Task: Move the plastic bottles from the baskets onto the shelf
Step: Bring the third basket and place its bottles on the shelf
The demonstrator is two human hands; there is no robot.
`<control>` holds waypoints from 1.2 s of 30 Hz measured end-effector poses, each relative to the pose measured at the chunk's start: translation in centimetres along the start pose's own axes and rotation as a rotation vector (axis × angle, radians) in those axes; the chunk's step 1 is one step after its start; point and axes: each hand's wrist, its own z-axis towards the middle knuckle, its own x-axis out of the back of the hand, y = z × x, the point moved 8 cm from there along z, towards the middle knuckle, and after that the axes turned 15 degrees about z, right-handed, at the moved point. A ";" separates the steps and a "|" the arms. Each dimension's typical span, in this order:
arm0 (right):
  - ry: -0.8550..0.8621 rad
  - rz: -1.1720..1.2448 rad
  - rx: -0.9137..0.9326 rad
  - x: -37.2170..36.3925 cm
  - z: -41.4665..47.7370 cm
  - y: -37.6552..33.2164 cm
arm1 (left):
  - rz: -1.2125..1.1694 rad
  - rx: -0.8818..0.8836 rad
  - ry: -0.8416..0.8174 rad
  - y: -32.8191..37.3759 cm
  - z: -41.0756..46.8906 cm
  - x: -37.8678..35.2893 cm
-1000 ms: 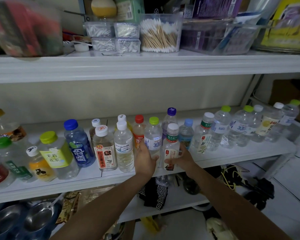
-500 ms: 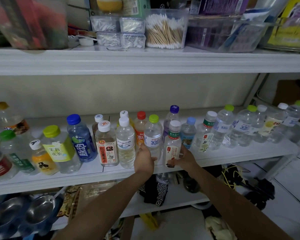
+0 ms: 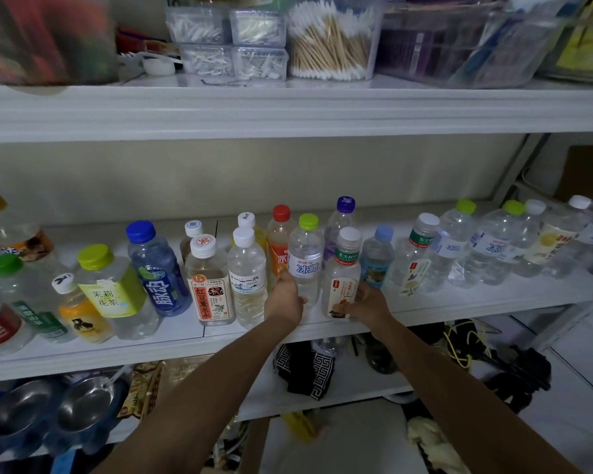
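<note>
Two bottles are held at the front of the shelf point(image 3: 185, 348), both upright with their bases on or just above the board; which of the two cannot be told. The green-capped bottle point(image 3: 305, 254) is held by the left grip point(image 3: 285, 297), which is wrapped round its lower body below the label. The white-capped bottle point(image 3: 344, 265) is held by the right grip point(image 3: 368, 302), with the thumb laid across the bottom of its label. No basket is seen in this view.

Both bottles look clear, thin-walled and empty or nearly so, so they are judged to be very light and easily tipped. The walls can be expected to dent under a hard squeeze, and the smooth plastic and glossy labels are likely to be slippery. A light hold round the waist or lower body, as taken here, is judged the soundest, since the base can then be set flat.

Care is called for on release. The row of bottles point(image 3: 213, 285) stands just beside the left grip, and a red-capped bottle point(image 3: 281, 234) stands close behind, so a knock could topple several.
</note>
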 end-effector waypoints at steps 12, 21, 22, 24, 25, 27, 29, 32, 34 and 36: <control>0.008 -0.061 0.003 -0.6 0.5 0.6 | -0.017 0.001 0.012 -0.1 -1.1 -0.8; 0.174 -0.377 0.106 1.4 -7.1 3.1 | 0.507 -0.282 0.051 -0.5 -7.8 -3.4; 0.209 -0.422 0.131 2.0 -8.5 3.4 | 0.542 -0.336 0.071 -0.6 -8.6 -3.5; 0.305 -0.562 0.159 3.4 -11.5 4.6 | 0.609 -0.444 0.104 -0.9 -10.6 -4.2; 0.350 -0.629 0.146 4.2 -13.0 5.8 | 0.637 -0.496 0.110 -1.3 -11.6 -4.9; 0.396 -0.722 0.089 5.3 -16.3 9.0 | 0.625 -0.596 0.138 -2.3 -13.5 -6.5; 0.420 -0.806 -0.031 6.0 -20.3 12.3 | 0.588 -0.635 0.138 -3.2 -15.3 -8.1; 0.431 -0.885 -0.135 6.8 -25.4 16.9 | 0.654 -0.686 0.145 -4.2 -18.0 -10.6; 0.427 -0.904 -0.185 7.2 -27.8 20.3 | 0.718 -0.673 0.077 -5.1 -19.3 -13.4; 0.433 -0.905 -0.246 7.5 -29.6 24.0 | 0.713 -0.660 0.078 -5.9 -20.3 -15.7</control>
